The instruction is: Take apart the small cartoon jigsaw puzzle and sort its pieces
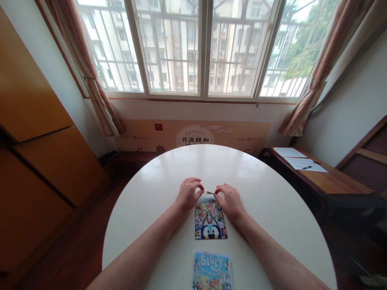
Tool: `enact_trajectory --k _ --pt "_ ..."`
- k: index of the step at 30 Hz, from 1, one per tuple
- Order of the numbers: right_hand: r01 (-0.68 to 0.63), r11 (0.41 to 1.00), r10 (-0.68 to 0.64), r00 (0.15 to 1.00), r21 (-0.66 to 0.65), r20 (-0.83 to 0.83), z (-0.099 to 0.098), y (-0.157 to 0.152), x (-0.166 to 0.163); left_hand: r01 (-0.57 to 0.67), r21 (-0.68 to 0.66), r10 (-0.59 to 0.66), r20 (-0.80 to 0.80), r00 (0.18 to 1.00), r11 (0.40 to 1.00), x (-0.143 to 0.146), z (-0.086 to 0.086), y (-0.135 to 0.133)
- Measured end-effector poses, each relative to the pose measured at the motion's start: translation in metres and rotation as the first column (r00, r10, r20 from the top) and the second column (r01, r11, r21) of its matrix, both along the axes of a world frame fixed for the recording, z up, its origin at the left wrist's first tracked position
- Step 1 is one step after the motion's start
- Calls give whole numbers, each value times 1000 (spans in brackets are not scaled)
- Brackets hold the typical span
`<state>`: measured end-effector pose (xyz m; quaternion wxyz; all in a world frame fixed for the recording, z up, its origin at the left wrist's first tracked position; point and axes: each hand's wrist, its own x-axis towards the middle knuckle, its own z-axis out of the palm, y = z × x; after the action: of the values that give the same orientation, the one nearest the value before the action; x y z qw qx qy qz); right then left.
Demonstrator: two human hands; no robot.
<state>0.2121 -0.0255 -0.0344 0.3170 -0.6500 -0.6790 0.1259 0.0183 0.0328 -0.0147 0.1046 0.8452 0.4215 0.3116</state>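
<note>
Landmark: puzzle [211,219], one, flat on the white surface [145,209], between the forearms; crowded many-coloured print, blue dog's head along the near edge.

Small piece [210,193], one: thin, dark-looking from this angle; raised just over the puzzle's far edge, apart from the left hand. Its print cannot be made out.

Left hand [191,195]: at the puzzle's far left corner; thumb and forefinger curved towards each other with a narrow gap, nothing seen between them.

Right hand [229,199]: at the puzzle's far right corner; thumb and forefinger pinched on the right end of the small piece, other fingers loosely curled.

Bluey card [212,272], one: nearer than the puzzle, apart from it, lettered on pale blue, cut by the lower border of the view; untouched.

Condition: the puzzle appears, by judgement, largely complete; near and middle parts show no clear gap. Outstanding: the small piece, not yet set down. Whether the far edge lacks anything cannot be told, being partly behind the fingers. No other loose pieces made out.

Surroundings: wooden surface [341,181] with papers [305,164], well right of the puzzle; window [207,52] far beyond it.
</note>
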Motion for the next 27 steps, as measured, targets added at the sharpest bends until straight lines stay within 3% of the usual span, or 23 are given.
enact_trajectory --k 9,17,22,27 --pt "-49 987 58 997 154 -55 2 -2 0 38 67 -41 40 998 997 0 8 -8" --pt "-93 958 113 992 272 -58 2 -3 1 29 -13 -27 100 995 1000 -3 11 -7" --pt "-57 955 93 989 291 -112 1 -4 2 -150 -53 151 13 989 987 -26 15 11" --pt "-55 969 100 979 239 -180 5 -6 3 -409 -124 378 -214 901 904 -52 23 24"
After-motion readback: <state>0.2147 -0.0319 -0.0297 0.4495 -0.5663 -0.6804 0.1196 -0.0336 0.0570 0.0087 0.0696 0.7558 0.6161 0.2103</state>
